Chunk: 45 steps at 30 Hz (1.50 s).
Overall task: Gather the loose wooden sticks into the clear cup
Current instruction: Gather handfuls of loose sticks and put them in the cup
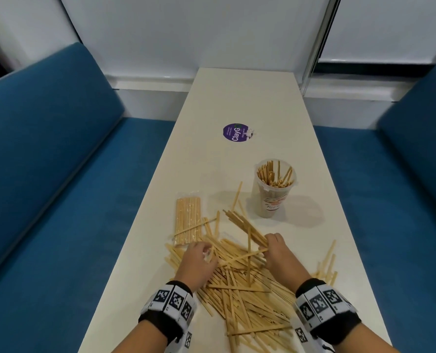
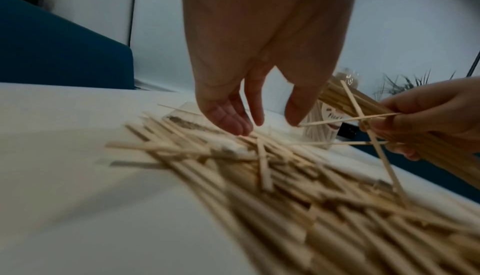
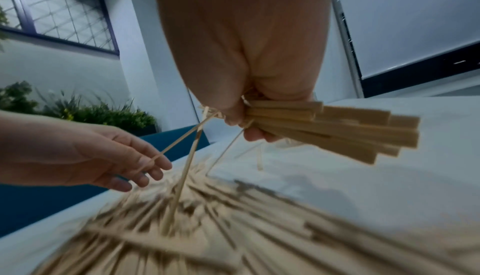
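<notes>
A bundle of sticks [image 1: 247, 229] is clenched in the right hand [image 1: 275, 253] over the table's [image 1: 237, 98] loose pile [image 1: 237, 296], near the clear cup [image 1: 275, 189]; the left hand [image 1: 199, 261] is relaxed and empty, and stray crossed sticks should be squared before transfer.

cup [image 1: 273, 192]: 1 | sealed stick pack [image 1: 188, 220]: 1 | round sticker [image 1: 235, 133]: 1 | hands: 2 | loose sticks [image 1: 240, 296]: too many to count

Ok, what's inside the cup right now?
The cup already holds wooden sticks standing on end, leaning against its far wall, tips near the rim. Its label and cloudy lower wall hide the bottom, so how deep they sit can't be seen.
</notes>
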Tool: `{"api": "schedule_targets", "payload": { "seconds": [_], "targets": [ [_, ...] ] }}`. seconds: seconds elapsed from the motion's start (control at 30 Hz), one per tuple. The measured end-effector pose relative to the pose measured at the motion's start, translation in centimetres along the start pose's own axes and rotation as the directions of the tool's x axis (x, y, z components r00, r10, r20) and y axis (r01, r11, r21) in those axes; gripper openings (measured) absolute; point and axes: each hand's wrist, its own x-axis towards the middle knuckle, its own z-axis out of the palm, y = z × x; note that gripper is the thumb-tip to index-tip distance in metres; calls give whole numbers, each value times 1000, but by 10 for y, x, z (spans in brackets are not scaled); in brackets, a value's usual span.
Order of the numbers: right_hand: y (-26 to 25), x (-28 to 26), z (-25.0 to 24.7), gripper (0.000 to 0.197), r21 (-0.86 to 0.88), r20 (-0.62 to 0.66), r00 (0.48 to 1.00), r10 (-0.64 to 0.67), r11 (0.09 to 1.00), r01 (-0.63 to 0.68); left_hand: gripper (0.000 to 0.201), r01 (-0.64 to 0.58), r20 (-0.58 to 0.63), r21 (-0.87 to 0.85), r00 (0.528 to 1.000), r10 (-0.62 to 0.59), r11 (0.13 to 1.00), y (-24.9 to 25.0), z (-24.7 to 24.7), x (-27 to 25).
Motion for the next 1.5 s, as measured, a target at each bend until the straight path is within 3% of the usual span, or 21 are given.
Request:
{"api": "schedule_targets", "payload": {
  "seconds": [0.17, 0.27, 0.37, 0.43, 0.53, 0.63, 0.7, 0.77, 0.9, 1.0, 1.03, 1.1, 1.2, 1.3, 1.43, 1.5],
  "targets": [
    [-14, 2, -21, 20, 162, -60, 998, 30, 987, -20, 53, -40, -35, -156, 999, 35, 987, 29, -11, -2],
    [-22, 3, -31, 21, 201, -95, 995, 21, 980, -2, 60, -85, 6, -153, 996, 87, 985, 43, -14, -1],
    [-26, 1, -37, 21, 218, -113, 994, 6, 976, 19, 65, -138, 76, -37, 987, 140, 990, 50, -15, 0],
    [-28, 1, -40, 19, 215, -116, 993, 10, 976, 15, 62, -189, 116, 150, 978, 172, 971, 53, -19, 2],
    [-30, 0, -44, 19, 212, -110, 994, 22, 977, 2, 50, -336, 198, 505, 942, 272, 795, 61, -30, 0],
    [-33, -2, -38, 23, 171, -89, 996, -3, 985, 18, 42, -477, 314, 544, 879, 359, 691, 66, -28, -4],
    [-37, -2, -35, 24, 170, -85, 996, -17, 985, 31, 35, -488, 348, 451, 867, 357, 747, 70, -22, -7],
    [-40, -2, -33, 24, 181, -80, 997, -5, 983, 19, 33, -433, 355, 318, 879, 318, 844, 68, -18, -9],
    [-37, -1, -36, 20, 202, -102, 993, 57, 979, -35, 35, -305, 339, 113, 906, 252, 946, 52, -21, -12],
    [-36, -1, -35, 21, 252, -78, 992, 99, 965, -76, 34, -97, 235, -186, 962, 140, 978, 42, -23, -9],
    [-40, -2, -34, 18, 286, -67, 992, 102, 955, -79, 34, 5, 216, -334, 974, 71, 942, 42, -22, -8],
    [-50, -4, -29, 13, 349, -69, 994, 90, 935, -60, 38, 176, 254, -589, 967, -26, 788, 48, -21, -9],
    [-64, -6, -14, 18, 372, -63, 996, 64, 928, -36, 43, 305, 351, -745, 935, -40, 593, 64, -19, -16],
    [-78, -10, 1, 24, 374, -38, 997, 64, 926, -45, 48, 331, 371, -756, 927, -47, 564, 79, -17, -23],
    [-95, -22, 8, 62, 255, 22, 997, 72, 964, -75, 56, 364, 371, -757, 923, -102, 542, 81, -9, -24],
    [-96, -23, 11, 55, 247, 1, 997, 79, 966, -76, 58, 351, 347, -767, 931, -113, 537, 77, -4, -22]
  ]
}}
